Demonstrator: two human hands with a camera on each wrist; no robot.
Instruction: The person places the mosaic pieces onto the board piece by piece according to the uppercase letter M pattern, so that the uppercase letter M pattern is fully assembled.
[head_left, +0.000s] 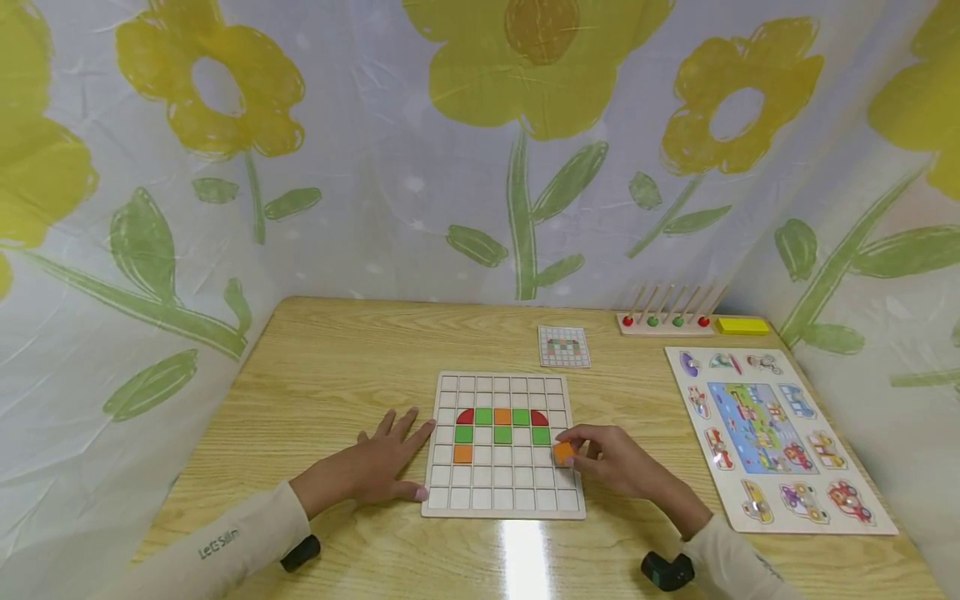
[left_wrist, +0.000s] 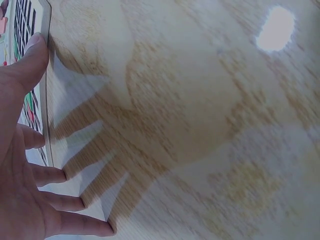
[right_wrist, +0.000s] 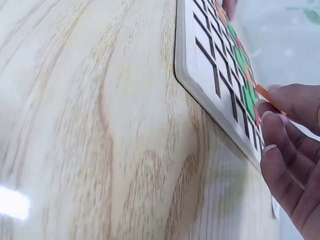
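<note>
A square wooden grid board [head_left: 502, 498] lies on the table with red, green and orange tiles in some of its cells. Between thumb and fingers my right hand [head_left: 611, 454] pinches an orange square tile [head_left: 562, 453] over the board's right edge; the right wrist view shows this orange tile [right_wrist: 268, 96] edge-on. My left hand [head_left: 386, 462] rests with spread fingers at the board's left side, thumb on its edge. In the left wrist view the fingertips of the left hand [left_wrist: 25, 190] touch the table. Behind the board lies a small pattern card [head_left: 565, 347] picturing a similar coloured arrangement.
To the right lies a vehicle peg puzzle [head_left: 780, 442]. At the back right stand a peg rack [head_left: 667, 325] with red and green beads and a yellow block [head_left: 742, 326]. A flowered curtain [head_left: 360, 167] rises behind the wooden table [head_left: 337, 350].
</note>
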